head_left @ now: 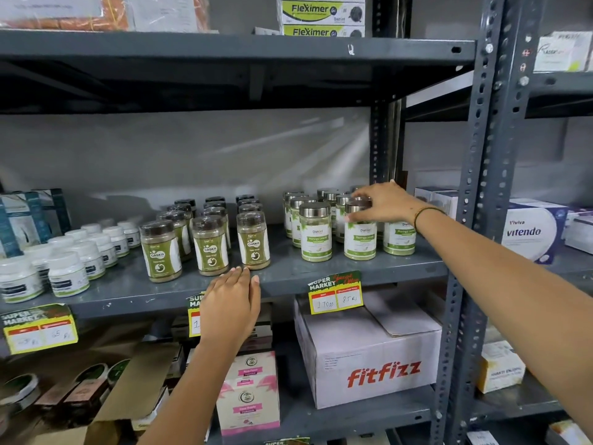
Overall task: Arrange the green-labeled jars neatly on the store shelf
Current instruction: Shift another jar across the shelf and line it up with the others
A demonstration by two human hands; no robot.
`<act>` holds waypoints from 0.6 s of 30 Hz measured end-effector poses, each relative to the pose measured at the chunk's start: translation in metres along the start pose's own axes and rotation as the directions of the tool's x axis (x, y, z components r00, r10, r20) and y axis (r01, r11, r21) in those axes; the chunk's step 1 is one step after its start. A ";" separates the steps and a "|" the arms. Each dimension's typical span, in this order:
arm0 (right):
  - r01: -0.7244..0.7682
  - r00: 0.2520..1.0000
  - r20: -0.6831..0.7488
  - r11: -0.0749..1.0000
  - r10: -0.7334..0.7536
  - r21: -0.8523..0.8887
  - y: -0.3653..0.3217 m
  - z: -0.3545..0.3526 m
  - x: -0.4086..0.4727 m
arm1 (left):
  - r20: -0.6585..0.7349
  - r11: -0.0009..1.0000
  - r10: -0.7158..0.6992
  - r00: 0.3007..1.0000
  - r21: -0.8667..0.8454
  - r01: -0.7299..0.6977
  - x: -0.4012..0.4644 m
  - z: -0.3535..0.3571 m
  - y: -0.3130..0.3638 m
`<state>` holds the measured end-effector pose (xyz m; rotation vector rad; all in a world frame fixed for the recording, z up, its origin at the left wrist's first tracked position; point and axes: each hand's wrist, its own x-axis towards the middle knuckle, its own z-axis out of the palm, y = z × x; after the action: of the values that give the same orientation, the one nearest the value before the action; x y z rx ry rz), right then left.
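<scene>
Several green-labeled Moringa jars with silver lids stand in rows at the right of the grey middle shelf (288, 277). My right hand (382, 202) reaches over them and grips the lid of the front middle jar (360, 239), which stands upright. A matching front jar (316, 234) is to its left and another (399, 239) to its right, partly hidden by my wrist. My left hand (229, 305) lies flat on the shelf's front edge, fingers together, holding nothing, just in front of a brown-lidded Gaska jar (253, 240).
Rows of Gaska jars (210, 245) fill the shelf's middle; white tubs (69, 273) stand at the left. Price tags (335, 293) hang from the shelf edge. A fitfizz carton (369, 351) and pink boxes (247, 393) sit below. A perforated upright post (475, 220) bounds the right side.
</scene>
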<state>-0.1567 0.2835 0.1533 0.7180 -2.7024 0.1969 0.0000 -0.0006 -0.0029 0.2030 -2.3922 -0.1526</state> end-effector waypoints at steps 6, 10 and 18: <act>-0.023 0.999 -0.030 0.997 0.026 0.071 -0.001 0.003 0.000 | 0.005 1.000 0.005 1.000 0.007 -0.005 0.001 0.000 0.000; -0.049 0.998 -0.027 0.995 0.052 0.090 -0.001 0.001 0.000 | 0.000 1.000 0.005 1.000 -0.002 -0.005 0.000 0.002 -0.001; -0.056 0.998 -0.013 0.995 0.057 0.079 -0.004 0.001 0.001 | -0.011 1.000 0.007 1.000 -0.004 -0.007 0.000 0.004 -0.003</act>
<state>-0.1556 0.2794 0.1531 0.6599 -2.7158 0.3230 -0.0030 -0.0032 -0.0063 0.1935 -2.3814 -0.1523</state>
